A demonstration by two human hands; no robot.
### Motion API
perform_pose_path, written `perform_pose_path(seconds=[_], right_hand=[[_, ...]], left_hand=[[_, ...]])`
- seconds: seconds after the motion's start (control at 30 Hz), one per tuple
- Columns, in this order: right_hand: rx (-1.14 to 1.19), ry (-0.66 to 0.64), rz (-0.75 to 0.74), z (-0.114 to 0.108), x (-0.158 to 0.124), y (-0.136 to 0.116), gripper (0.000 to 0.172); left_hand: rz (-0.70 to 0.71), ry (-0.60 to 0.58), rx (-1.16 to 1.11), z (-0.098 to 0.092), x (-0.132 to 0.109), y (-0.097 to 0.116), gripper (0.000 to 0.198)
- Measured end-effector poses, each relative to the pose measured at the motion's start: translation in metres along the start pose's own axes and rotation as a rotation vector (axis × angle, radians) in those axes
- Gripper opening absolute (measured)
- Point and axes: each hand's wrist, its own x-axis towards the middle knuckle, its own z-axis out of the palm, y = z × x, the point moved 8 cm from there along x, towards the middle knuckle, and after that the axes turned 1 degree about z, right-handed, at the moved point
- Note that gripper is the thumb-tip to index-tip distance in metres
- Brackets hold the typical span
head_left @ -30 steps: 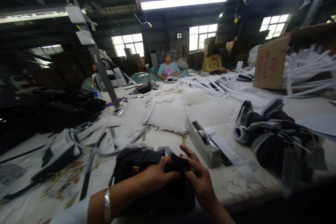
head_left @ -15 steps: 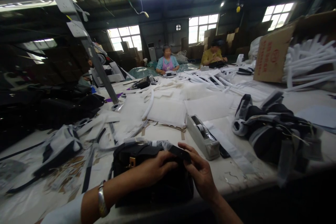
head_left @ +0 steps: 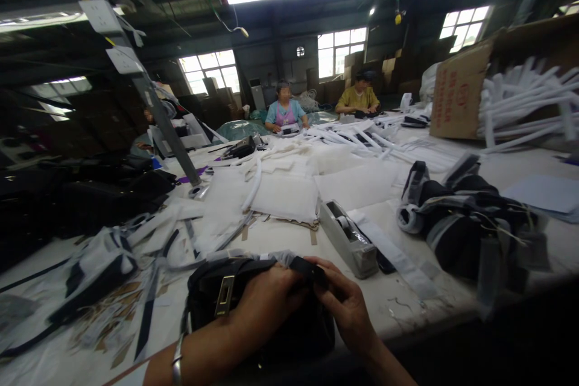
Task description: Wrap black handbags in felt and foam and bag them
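A black handbag (head_left: 298, 338) with a gold-coloured clasp (head_left: 224, 295) rests on the table in front of me. Its black strap (head_left: 308, 269) runs along the top, partly covered by clear wrapping (head_left: 284, 257). My left hand (head_left: 269, 292) reaches across the bag, its fingers curled at the upper right part beside the strap; the fingertips are hidden. With thumb and fingers, my right hand (head_left: 341, 298) pinches the strap at the bag's right corner. Just beyond my right hand stands a grey tape dispenser (head_left: 348, 241).
White padding sheets (head_left: 284, 196) lie beyond the bag. To the right are wrapped black straps (head_left: 470, 223) and a cardboard box (head_left: 459, 93) of white tubes. Black bags (head_left: 113, 193) pile up at left, near a metal post (head_left: 169, 126). Two co-workers (head_left: 284, 111) sit across the table.
My left hand has turned and curled more on the bag, and the clasp now stands taller in view. My right hand keeps its pinch on the strap. The view has shifted slightly.
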Motion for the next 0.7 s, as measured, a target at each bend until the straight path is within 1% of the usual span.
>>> perform_pose_path(seconds=[0.1,0.17,0.4,0.5,0.6,0.63,0.7], right_hand=[[-0.015,0.012,-0.003,-0.002,-0.002,0.0,0.032],[-0.02,0.014,0.0,-0.002,-0.003,0.0,0.032],[0.01,0.01,0.023,0.001,-0.002,-0.002,0.033],[0.003,0.011,0.027,0.002,-0.003,-0.002,0.034],[-0.014,0.021,0.018,0.001,-0.003,-0.004,0.033],[-0.017,0.019,0.018,0.002,-0.003,-0.005,0.033],[-0.023,0.005,0.022,0.003,-0.003,-0.006,0.03]], left_hand=[[0.035,-0.007,0.106,-0.002,0.001,0.012,0.031],[0.051,-0.012,0.152,-0.002,0.001,0.017,0.034],[0.051,0.04,0.236,-0.001,-0.001,0.014,0.035],[0.061,0.057,0.151,0.002,-0.002,0.008,0.035],[0.087,0.02,0.005,0.009,-0.003,0.001,0.029],[0.119,0.002,-0.033,0.011,-0.004,0.002,0.025],[0.227,-0.02,-0.079,0.011,-0.006,0.008,0.02]])
